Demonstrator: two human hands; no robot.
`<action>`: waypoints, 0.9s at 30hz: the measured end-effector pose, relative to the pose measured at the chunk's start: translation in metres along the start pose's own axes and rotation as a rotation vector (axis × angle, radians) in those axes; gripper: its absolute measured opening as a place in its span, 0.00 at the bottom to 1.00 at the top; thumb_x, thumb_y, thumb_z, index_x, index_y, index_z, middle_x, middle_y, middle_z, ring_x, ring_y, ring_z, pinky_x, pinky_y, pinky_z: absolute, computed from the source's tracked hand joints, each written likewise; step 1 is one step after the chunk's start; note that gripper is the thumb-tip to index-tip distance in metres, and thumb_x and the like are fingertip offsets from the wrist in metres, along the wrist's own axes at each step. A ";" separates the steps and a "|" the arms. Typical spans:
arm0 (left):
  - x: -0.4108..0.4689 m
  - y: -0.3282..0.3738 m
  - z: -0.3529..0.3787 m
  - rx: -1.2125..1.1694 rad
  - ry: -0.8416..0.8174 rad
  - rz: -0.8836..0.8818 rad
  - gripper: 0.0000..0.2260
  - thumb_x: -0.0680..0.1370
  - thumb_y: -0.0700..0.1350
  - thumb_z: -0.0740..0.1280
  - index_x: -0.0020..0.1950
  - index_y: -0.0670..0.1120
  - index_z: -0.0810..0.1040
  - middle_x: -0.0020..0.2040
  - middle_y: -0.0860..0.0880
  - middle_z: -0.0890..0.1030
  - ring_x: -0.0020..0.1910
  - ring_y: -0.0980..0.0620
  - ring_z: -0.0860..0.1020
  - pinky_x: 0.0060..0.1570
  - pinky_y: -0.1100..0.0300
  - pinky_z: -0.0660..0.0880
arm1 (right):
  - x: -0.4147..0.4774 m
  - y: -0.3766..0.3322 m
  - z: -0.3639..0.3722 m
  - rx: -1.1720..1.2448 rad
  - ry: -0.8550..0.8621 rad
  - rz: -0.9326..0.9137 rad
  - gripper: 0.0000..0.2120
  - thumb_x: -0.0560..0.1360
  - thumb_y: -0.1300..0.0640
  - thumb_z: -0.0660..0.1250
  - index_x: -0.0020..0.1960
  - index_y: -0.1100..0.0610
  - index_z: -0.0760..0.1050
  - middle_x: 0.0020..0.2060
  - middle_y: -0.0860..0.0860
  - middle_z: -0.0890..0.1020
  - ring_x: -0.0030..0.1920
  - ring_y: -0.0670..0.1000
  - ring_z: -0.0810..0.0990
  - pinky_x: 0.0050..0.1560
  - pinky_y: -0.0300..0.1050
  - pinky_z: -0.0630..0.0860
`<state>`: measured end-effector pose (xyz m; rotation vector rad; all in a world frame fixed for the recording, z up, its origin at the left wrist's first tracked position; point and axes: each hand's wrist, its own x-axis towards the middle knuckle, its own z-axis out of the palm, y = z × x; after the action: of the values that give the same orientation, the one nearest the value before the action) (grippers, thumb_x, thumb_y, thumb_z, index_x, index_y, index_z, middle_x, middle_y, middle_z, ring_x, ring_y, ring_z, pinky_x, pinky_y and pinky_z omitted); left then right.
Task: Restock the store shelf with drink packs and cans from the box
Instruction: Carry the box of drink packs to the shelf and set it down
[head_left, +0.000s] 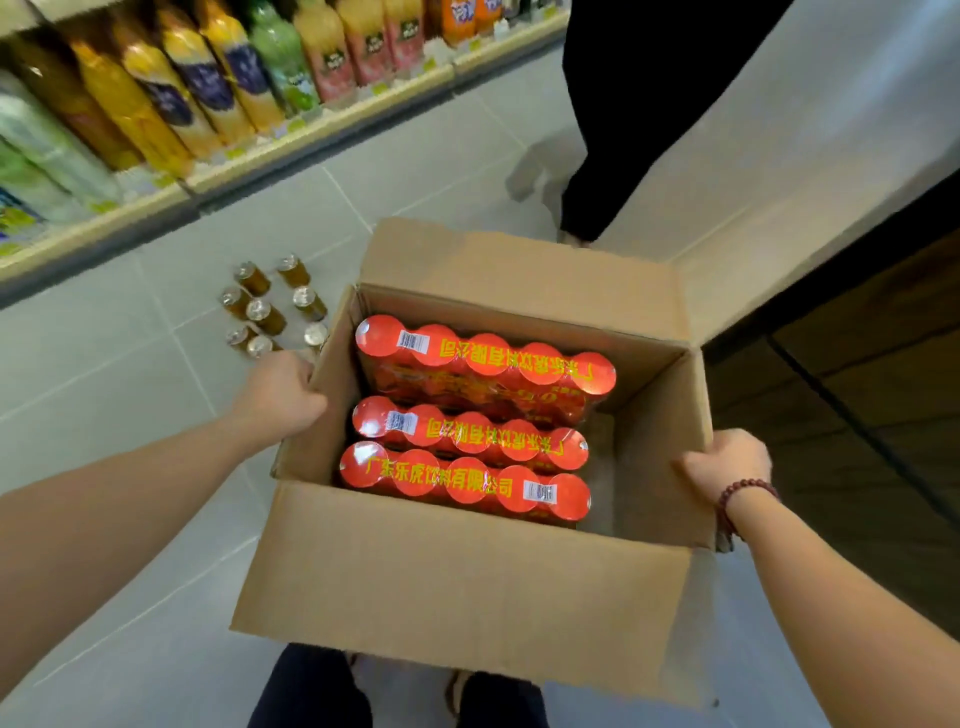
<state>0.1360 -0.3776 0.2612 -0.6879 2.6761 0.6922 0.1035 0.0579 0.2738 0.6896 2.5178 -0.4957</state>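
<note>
An open cardboard box (457, 587) is in front of me, above the tiled floor, with its flaps up. Inside lie three red shrink-wrapped drink packs (467, 478) with yellow lettering, side by side. My left hand (283, 389) grips the box's left wall at its top edge. My right hand (727, 462), with a bead bracelet on the wrist, grips the right wall. Several brown cans (270, 306) stand on the floor just left of the box. The store shelf (291, 140) runs along the upper left, filled with tall juice bottles.
Another person's dark trouser leg (623, 130) stands on the floor beyond the box. A dark wooden unit (857, 389) lines the right side. My own legs (311, 691) show below the box. Open tiled floor lies between shelf and box.
</note>
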 end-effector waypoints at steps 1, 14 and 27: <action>-0.004 -0.017 -0.015 -0.013 0.017 -0.036 0.08 0.69 0.35 0.69 0.30 0.34 0.75 0.31 0.35 0.78 0.32 0.41 0.77 0.31 0.54 0.73 | -0.007 -0.022 0.000 -0.017 -0.003 -0.034 0.13 0.71 0.56 0.69 0.48 0.67 0.78 0.41 0.60 0.80 0.45 0.60 0.79 0.48 0.53 0.79; -0.031 -0.288 -0.170 -0.158 0.166 -0.352 0.10 0.65 0.33 0.66 0.24 0.39 0.69 0.26 0.41 0.68 0.28 0.45 0.68 0.29 0.58 0.63 | -0.126 -0.318 0.110 -0.388 -0.074 -0.449 0.14 0.71 0.59 0.66 0.29 0.58 0.67 0.30 0.56 0.73 0.38 0.59 0.75 0.32 0.41 0.67; -0.053 -0.516 -0.270 -0.283 0.284 -0.704 0.15 0.66 0.32 0.65 0.21 0.41 0.65 0.23 0.44 0.66 0.25 0.46 0.68 0.26 0.61 0.61 | -0.236 -0.579 0.276 -0.419 -0.241 -0.699 0.09 0.70 0.63 0.66 0.33 0.61 0.71 0.29 0.56 0.73 0.31 0.52 0.71 0.30 0.41 0.68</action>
<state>0.4033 -0.8945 0.3143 -1.7946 2.3049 0.8072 0.0608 -0.6234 0.2967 -0.4008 2.4552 -0.2342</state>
